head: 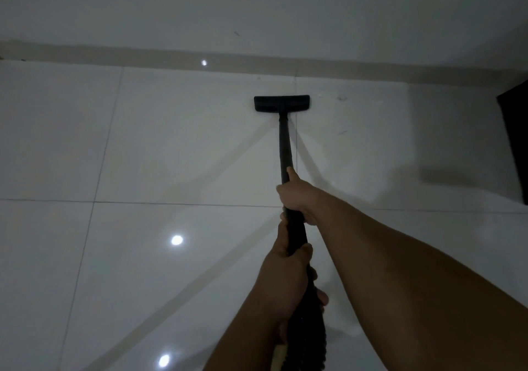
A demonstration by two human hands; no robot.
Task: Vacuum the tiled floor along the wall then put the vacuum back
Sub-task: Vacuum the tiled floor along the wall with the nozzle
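A black vacuum wand (285,145) runs from my hands out to a flat black floor head (281,103), which lies on the glossy white tiled floor (160,148) a short way from the skirting of the wall (257,13). My right hand (295,196) grips the wand higher up, thumb along the tube. My left hand (288,259) grips it lower down, just above the ribbed black hose (310,339) that drops out of view at the bottom edge.
A beige skirting strip (114,55) runs along the foot of the wall. A dark object (515,142) stands on the floor at the right edge and throws a shadow leftward. Ceiling lights reflect in the tiles.
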